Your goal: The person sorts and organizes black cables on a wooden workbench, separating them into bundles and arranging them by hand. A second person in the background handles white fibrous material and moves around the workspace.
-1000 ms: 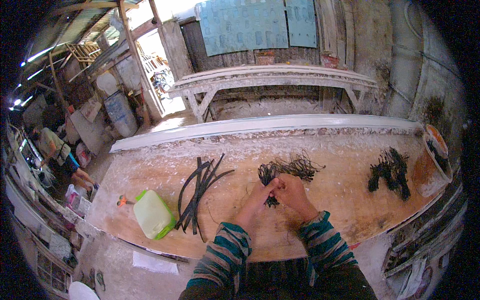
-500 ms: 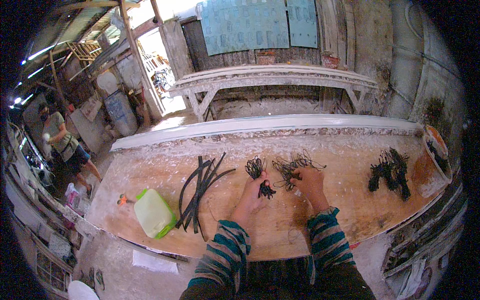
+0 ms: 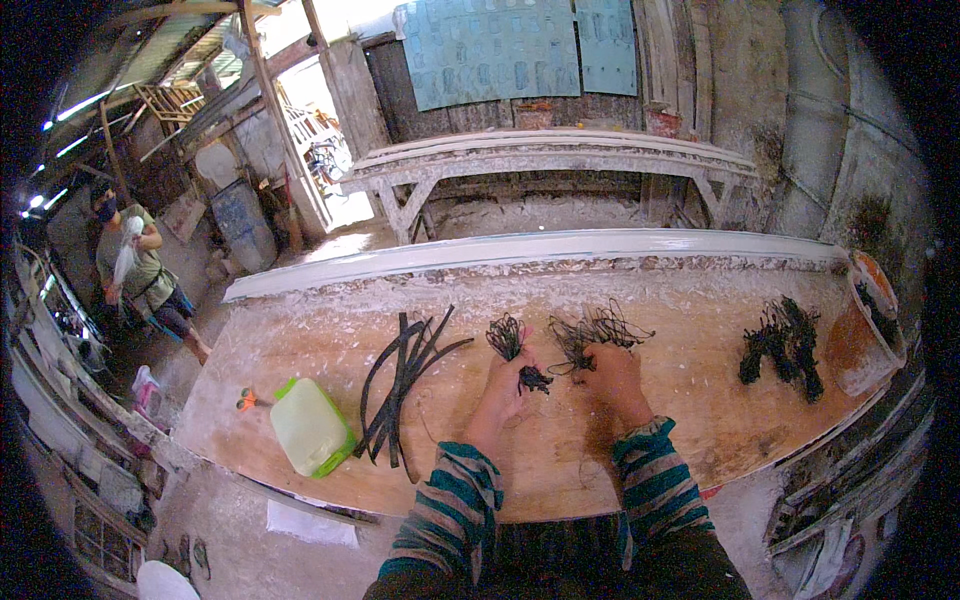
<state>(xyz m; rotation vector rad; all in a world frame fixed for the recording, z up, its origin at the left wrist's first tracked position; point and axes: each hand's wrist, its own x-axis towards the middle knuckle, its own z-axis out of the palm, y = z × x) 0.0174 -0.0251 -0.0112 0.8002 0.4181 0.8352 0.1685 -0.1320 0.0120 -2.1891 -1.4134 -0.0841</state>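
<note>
My left hand is closed around a bundle of thin black cords; their loops stick up above my fist and the dark knotted ends show below it. To its right, my right hand has its fingers bent down at the near edge of a loose heap of black looped cords on the wooden table. Its fingertips are partly hidden, and whether they pinch a cord I cannot make out. Left of my hands lie several flat black strips, crossing one another.
A green-lidded pale plastic container and orange-handled scissors lie at the table's left. On the right are more black cord bundles and an orange bucket. A long white board runs along the far edge. A person stands far left.
My right hand has shifted slightly left and down at the cord heap. My left hand still grips its bundle. The person at far left has come nearer, carrying a whitish bag-like thing.
</note>
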